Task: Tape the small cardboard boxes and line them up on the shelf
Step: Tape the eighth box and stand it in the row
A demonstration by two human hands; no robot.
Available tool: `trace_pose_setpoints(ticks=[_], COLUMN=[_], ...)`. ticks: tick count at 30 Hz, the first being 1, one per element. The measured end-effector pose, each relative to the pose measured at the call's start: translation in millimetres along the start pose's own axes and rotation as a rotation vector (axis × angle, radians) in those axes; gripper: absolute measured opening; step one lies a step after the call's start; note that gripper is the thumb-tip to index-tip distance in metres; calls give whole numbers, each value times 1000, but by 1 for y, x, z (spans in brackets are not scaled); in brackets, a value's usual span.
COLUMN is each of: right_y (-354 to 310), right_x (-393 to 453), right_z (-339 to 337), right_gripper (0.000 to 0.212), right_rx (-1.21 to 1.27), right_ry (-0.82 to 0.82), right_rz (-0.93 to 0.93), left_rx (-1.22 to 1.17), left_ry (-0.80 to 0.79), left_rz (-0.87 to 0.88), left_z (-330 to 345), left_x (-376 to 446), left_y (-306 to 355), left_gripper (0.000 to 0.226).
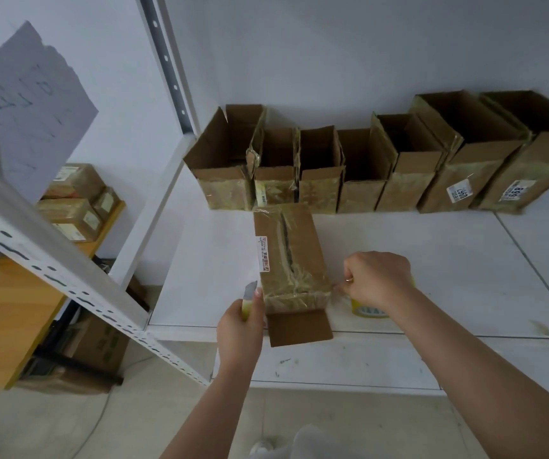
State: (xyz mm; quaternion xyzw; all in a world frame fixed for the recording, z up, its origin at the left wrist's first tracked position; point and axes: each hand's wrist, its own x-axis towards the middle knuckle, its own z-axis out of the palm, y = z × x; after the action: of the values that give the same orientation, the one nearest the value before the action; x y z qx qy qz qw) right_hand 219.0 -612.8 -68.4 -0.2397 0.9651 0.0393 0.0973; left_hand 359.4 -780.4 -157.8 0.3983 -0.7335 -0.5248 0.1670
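Tape roll [367,309] half hiding under right hand [377,279], fingers pinching tape end. Left hand [240,329] gripping cutter [249,298]. One box [291,260] lying on shelf [432,260]; seven open boxes [365,167] lining 12 o'clock.

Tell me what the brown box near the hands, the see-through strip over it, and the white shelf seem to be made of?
The brown box looks like matte corrugated cardboard, with a raw bent flap. The see-through strip seems to be glossy plastic tape, wrinkled and shining. The white shelf looks like painted metal, smooth with scuffs, though coated board is possible.
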Motion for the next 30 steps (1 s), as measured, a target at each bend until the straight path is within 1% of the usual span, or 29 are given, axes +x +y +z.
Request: trace_pose_setpoints(ticks=[4, 9, 11, 13, 15, 17, 18, 19, 21, 23, 24, 25, 27, 30], right_y=[-1, -4, -3, -2, -2, -1, -1, -1, 0, 2, 4, 7, 15, 40], right_x=[-2, -10, -12, -13, -13, -13, -13, -13, -11, -10, -9, -8, -8, -5], right_z=[1, 5, 6, 6, 6, 6, 6, 5, 4, 2, 2, 2, 1, -6], right_gripper=[30, 23, 23, 25, 26, 25, 25, 25, 26, 28, 29, 31, 32, 25], right_rx=[-5, 29, 38, 49, 59, 70, 76, 85, 105, 118, 128, 149, 251, 539], right_ry=[11, 26, 43, 49, 51, 55, 51, 42, 22, 6, -1, -10, -57, -226], right_rz=[6, -29, -22, -9, -2, 0, 3, 9, 22, 36, 42, 45, 45, -10], left_rx=[79, -15, 23, 121, 130, 76, 40, 2, -37, 8, 43, 64, 34, -16], left_ry=[-11, -33, -71, -87, -39, 35, 17, -60, -337, -619, -710, -757, -765, -750], left_rz=[-59, -140, -153, -119, -80, 50, 127, 196, 303, 323, 299, 256, 153, 93], left_z=[4, 6, 4, -3, -18, -30, -32, -30, -13, 10, 19, 26, 32, 36], left_x=[2, 6, 9, 14, 20, 24, 24, 23, 17, 9, 6, 5, 7, 11], left_y=[6, 12, 13, 17, 26, 43, 56, 70, 96, 112, 115, 115, 112, 108], left_gripper=[44, 39, 33, 28, 29, 26, 21, 21, 30, 33, 32, 31, 29, 30])
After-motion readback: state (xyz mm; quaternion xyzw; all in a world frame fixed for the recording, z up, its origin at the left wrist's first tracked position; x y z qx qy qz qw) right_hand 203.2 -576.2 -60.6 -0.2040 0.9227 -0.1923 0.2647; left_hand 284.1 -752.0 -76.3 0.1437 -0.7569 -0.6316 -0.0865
